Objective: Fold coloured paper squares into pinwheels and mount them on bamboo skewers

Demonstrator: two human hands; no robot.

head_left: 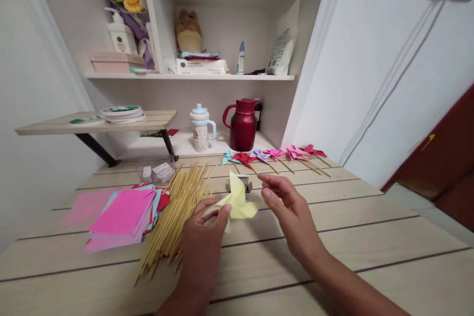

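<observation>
The left hand (205, 237) is pinching the folded yellow paper pinwheel (237, 201) by its lower-left edge just above the wooden table (333, 237), while the right hand (287, 207) is hovering unclenched and empty just beside its right tip.

Matt yellow paper pinwheel (238, 200) sat pinched in the left hand (203, 242), beside pale, smooth wooden sticks (174, 217), matt pink paper sheets (122, 215), a glossy red jug (242, 126) and the wood-grain table (333, 237).
</observation>
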